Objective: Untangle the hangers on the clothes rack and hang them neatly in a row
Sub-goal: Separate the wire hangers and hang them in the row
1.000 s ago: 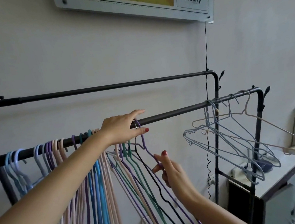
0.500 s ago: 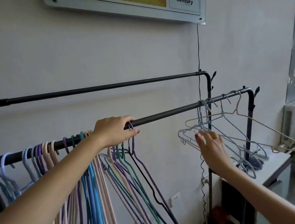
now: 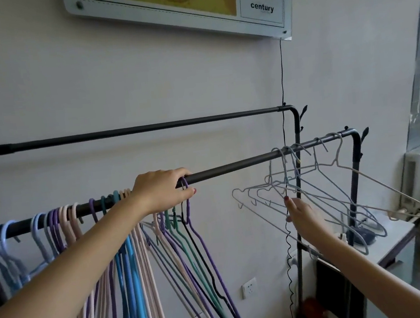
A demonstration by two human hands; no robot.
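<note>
- Front rail (image 3: 231,168) of the clothes rack: a sorted row of coloured hangers (image 3: 135,245) hangs at its left part, a tangled cluster of pale wire hangers (image 3: 312,194) at its right end, bare rail between. Tugging the cluster could, likely, sway the light frame.
- Tangled cluster: frames interlock and splay (one cream hanger juts far right); pulling one may drag its neighbours off the rail.
- Left hand (image 3: 163,193): fingers curled over the rail, thumb beneath, at the purple hanger hook (image 3: 185,187); releasing could let the row slide.
- Right hand (image 3: 302,216): fingers straight, slightly apart, touching the cluster's lower wires, clamped on nothing; a fingertip may snag.
</note>
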